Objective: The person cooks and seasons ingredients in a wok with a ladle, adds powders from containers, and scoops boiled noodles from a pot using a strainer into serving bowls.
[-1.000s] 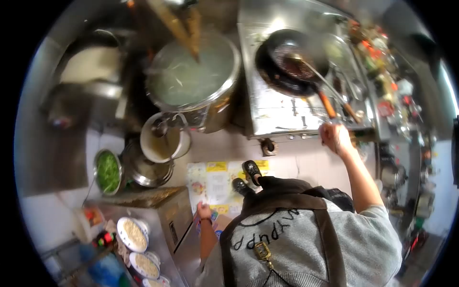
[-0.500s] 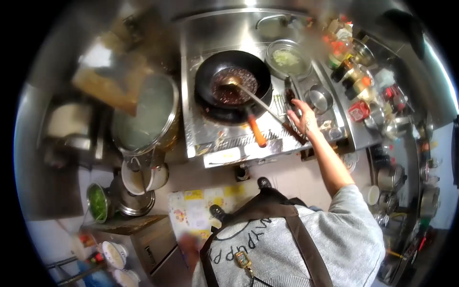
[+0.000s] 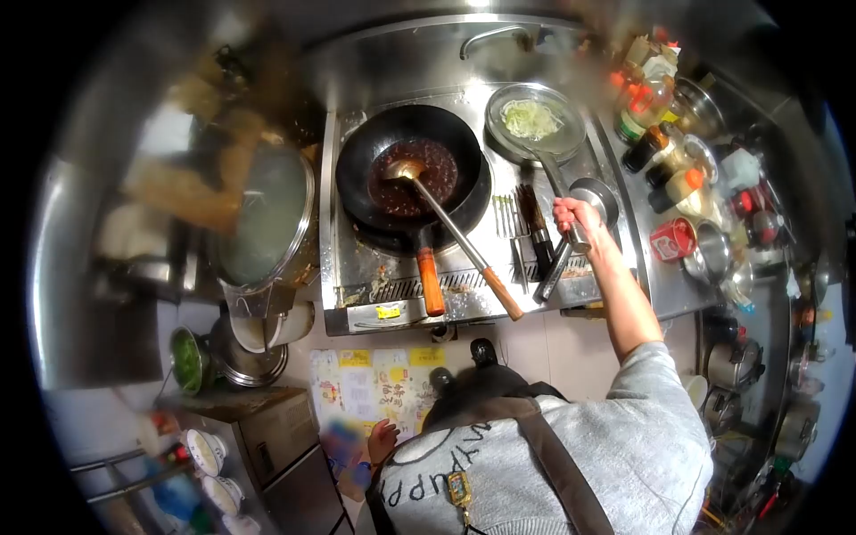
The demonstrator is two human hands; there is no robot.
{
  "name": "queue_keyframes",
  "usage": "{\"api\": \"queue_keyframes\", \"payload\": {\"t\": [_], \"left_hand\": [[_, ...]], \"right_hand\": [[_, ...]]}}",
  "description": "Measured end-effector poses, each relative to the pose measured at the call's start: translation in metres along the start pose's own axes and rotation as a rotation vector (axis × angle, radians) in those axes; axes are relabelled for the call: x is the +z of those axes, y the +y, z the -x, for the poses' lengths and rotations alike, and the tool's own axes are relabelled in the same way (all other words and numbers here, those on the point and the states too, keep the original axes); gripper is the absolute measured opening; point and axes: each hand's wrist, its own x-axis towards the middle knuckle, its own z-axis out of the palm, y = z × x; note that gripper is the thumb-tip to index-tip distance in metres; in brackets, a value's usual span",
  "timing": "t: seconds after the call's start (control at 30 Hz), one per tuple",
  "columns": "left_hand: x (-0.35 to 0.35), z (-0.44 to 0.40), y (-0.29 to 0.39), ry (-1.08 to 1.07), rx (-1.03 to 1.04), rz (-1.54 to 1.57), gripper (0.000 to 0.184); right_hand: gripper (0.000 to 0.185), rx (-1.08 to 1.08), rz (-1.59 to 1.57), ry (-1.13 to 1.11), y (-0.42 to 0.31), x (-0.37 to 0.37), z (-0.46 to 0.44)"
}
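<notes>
My right hand [image 3: 578,223] is closed around the grey handle of a round strainer [image 3: 555,174] at the stove's right side. Pale green shreds [image 3: 532,119] lie in the strainer's round part. Under and beside this hand is a small metal pan [image 3: 606,198] with a black handle. A black wok [image 3: 348,174] holds bubbling dark red liquid; a ladle [image 3: 455,234] with a wooden handle end rests in it. Low by my body, my left hand [image 3: 383,439] hangs with loosely bent fingers, and nothing shows in it.
A long-tined fork [image 3: 511,223] and a dark brush [image 3: 532,214] lie between wok and strainer. Bottles and a red can [image 3: 673,239] crowd the right counter. A large pot [image 3: 308,214] stands at left. A faucet [image 3: 490,34] is at the back.
My right hand has gone from open fingers over the stove to gripping the strainer handle. The ladle handle has swung down and left. My left hand has come more clearly into view.
</notes>
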Motion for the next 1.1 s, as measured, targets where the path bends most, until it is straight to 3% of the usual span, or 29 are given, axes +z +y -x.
{"api": "queue_keyframes", "payload": {"t": [0.03,0.07,0.17,0.47,0.67,0.8,0.93,1.03,1.07,1.1], "left_hand": [[-0.007,0.012,-0.009,0.063,-0.006,0.192,0.038],[-0.012,0.019,-0.013,0.124,-0.163,0.194,0.032],[-0.043,0.023,-0.01,0.1,-0.3,-0.106,0.032],[-0.077,0.009,0.042,0.186,-0.282,-0.253,0.031],[-0.094,0.017,0.033,0.153,-0.273,-0.25,0.03],[-0.105,0.017,-0.011,0.043,-0.288,-0.28,0.03],[-0.116,0.009,-0.066,-0.078,-0.326,-0.308,0.03],[-0.118,-0.01,-0.074,-0.11,-0.466,0.134,0.03],[-0.122,-0.019,-0.073,-0.13,-0.742,0.623,0.03],[-0.132,-0.028,-0.073,-0.062,-0.394,0.145,0.031]], "right_hand": [[0.017,0.013,-0.006,-0.003,0.0,-0.002,0.009],[0.016,0.012,0.041,0.068,-0.001,0.006,0.017],[0.017,0.13,0.017,0.067,-0.006,0.004,0.015],[0.015,0.068,0.025,0.047,0.008,-0.017,-0.011],[0.015,-0.037,-0.028,-0.003,0.021,0.005,0.083],[0.013,-0.128,0.155,0.07,0.056,0.002,0.162],[0.009,-0.213,0.248,0.285,0.119,0.002,0.22],[0.008,-0.176,0.165,0.248,0.156,-0.016,0.218],[0.008,-0.166,0.064,0.223,0.167,-0.026,0.213],[0.01,-0.157,-0.002,0.229,0.175,-0.037,0.208]]}}
